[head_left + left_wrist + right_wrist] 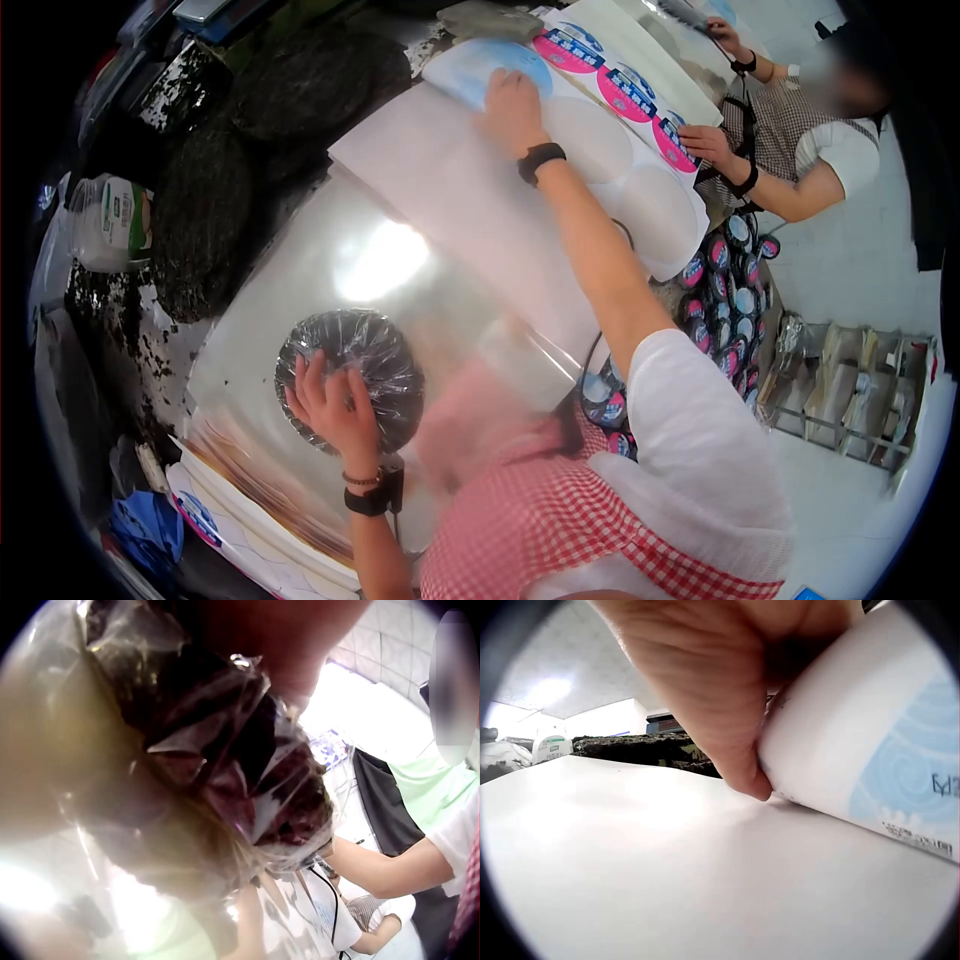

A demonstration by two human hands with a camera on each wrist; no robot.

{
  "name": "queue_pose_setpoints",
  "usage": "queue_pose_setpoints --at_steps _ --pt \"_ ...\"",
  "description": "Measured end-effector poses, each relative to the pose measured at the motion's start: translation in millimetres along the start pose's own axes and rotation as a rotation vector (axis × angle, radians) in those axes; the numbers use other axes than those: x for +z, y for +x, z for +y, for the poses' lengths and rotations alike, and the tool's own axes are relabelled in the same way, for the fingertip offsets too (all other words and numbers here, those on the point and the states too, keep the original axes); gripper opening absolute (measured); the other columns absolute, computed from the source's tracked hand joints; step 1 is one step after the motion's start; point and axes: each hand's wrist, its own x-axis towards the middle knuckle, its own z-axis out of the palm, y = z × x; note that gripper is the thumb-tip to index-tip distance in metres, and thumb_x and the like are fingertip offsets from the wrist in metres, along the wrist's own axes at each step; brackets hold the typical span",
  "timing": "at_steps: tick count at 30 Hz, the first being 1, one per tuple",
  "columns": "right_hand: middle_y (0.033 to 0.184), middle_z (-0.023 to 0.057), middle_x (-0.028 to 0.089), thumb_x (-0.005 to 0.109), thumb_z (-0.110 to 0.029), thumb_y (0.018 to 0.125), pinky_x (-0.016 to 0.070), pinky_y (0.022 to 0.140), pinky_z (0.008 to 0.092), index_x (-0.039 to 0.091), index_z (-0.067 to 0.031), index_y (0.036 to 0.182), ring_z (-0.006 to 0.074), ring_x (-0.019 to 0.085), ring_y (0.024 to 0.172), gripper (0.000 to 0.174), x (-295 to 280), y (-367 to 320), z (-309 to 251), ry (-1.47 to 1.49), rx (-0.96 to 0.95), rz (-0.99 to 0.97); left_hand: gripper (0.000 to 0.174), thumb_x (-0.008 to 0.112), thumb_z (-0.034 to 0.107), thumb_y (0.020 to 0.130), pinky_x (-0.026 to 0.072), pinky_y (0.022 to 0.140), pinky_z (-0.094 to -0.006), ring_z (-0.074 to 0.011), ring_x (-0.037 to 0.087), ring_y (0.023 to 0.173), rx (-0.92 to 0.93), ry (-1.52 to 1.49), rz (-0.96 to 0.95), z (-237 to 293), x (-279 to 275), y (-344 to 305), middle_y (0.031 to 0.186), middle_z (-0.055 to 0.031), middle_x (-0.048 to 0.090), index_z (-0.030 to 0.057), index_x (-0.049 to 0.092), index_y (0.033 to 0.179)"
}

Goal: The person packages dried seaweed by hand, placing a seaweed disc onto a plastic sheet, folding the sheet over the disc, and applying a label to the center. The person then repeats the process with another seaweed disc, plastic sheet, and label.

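Note:
My left hand [335, 400] rests with spread fingers on a dark round cake wrapped in crinkled clear film [378, 345], which lies on a large shiny clear sheet [330, 250]. The left wrist view shows that wrapped cake [225, 750] up close under creased film. My right hand [512, 105] reaches far forward and pinches the edge of a white paper with blue print [470, 65]. In the right wrist view the hand [720, 690] lifts that curled paper [855, 742] off a flat white sheet [667, 862].
Bare dark round cakes [200, 220] lie at the left beside a white jar [110, 220]. Another person [800, 150] handles pink-labelled sheets [620, 90] at the far right. Round printed tins [730, 290] are stacked on the right, and printed papers [230, 520] at the front left.

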Motion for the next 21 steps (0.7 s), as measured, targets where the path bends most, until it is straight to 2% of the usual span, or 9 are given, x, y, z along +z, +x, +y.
queue_pose_setpoints --at_steps 8,11,14,17,20,21 --pt "0.088 0.0217 0.059 0.059 -0.016 0.075 0.047 0.072 0.0422 0.051 0.0005 0.099 0.0342 0.059 0.084 0.03 -4 -10 -15 -0.063 -0.048 0.072 0.011 0.062 0.016 0.088 0.0224 0.111 -0.0511 -0.0317 0.046 0.13 0.01 -0.011 0.014 -1 -1 -1 0.128 -0.0071 0.059 0.0081 0.061 0.08" --pt "0.084 0.0227 0.061 0.058 -0.018 0.077 0.0473 0.069 0.0426 0.053 -0.0018 0.095 0.0346 0.06 0.078 0.024 -6 -12 -17 -0.242 -0.143 0.173 0.011 0.062 0.016 0.088 0.0222 0.111 -0.0509 -0.0315 0.046 0.13 0.011 -0.03 0.019 0 -2 -1 0.127 -0.0072 0.059 0.0083 0.061 0.08" --pt "0.082 0.0239 0.063 0.057 -0.021 0.079 0.0487 0.068 0.0452 0.054 -0.0024 0.093 0.0351 0.062 0.077 0.024 -25 -3 -21 -0.304 -0.219 -0.16 0.009 0.063 0.018 0.088 0.0199 0.112 -0.0518 -0.0319 0.046 0.129 0.017 -0.03 -0.006 0 -4 0 0.127 -0.0078 0.058 0.0095 0.064 0.085" --pt "0.099 0.0302 0.065 0.053 -0.025 0.086 0.0493 0.07 0.0473 0.062 -0.0048 0.101 0.0389 0.066 0.087 0.026 -29 32 2 -0.008 -0.375 -0.525 0.01 0.063 0.018 0.088 0.0204 0.111 -0.0516 -0.0316 0.045 0.129 0.01 -0.034 -0.007 2 -5 0 0.126 -0.0083 0.058 0.0091 0.063 0.085" --pt "0.097 0.023 0.067 0.054 -0.029 0.087 0.0501 0.076 0.0505 0.061 -0.003 0.103 0.0366 0.066 0.09 0.031 -56 35 28 0.251 -0.232 -0.385 0.01 0.063 0.018 0.088 0.0211 0.111 -0.0514 -0.0311 0.046 0.129 0.001 -0.022 0.011 4 -3 1 0.125 -0.008 0.059 0.0089 0.063 0.084" --pt "0.094 0.0206 0.067 0.057 -0.036 0.086 0.0504 0.079 0.0498 0.061 -0.0048 0.103 0.0371 0.065 0.092 0.036 -59 22 20 0.195 -0.209 -0.352 0.01 0.063 0.018 0.088 0.0212 0.111 -0.0513 -0.031 0.046 0.129 0.0 -0.011 0.011 3 -2 0 0.125 -0.0078 0.059 0.0087 0.063 0.084"
